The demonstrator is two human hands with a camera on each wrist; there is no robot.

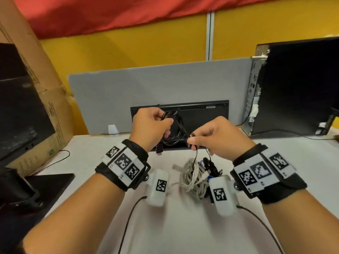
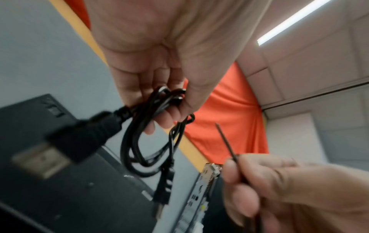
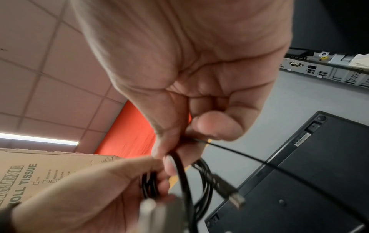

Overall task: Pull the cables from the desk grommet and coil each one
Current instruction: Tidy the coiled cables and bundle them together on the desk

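Both hands up over the desk, working a black cable.
Cardboard box [image 1: 49, 114] crowds the left edge; left hand [image 1: 150, 129] grips the coiled black cable [image 1: 174, 129], right hand [image 1: 218, 138] pinches a thin black tie [image 2: 226, 141], white cables [image 1: 192, 178] lie on the desk [image 1: 174, 226] below, computer tower [image 1: 293, 88] far right.

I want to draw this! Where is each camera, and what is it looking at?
Head: on the person's head, looking down at both hands and the white desk.
Left wrist: looks along the left hand, gripping the black cable coil.
Right wrist: looks along the right hand, pinching a thin wire.
All three show the coil.
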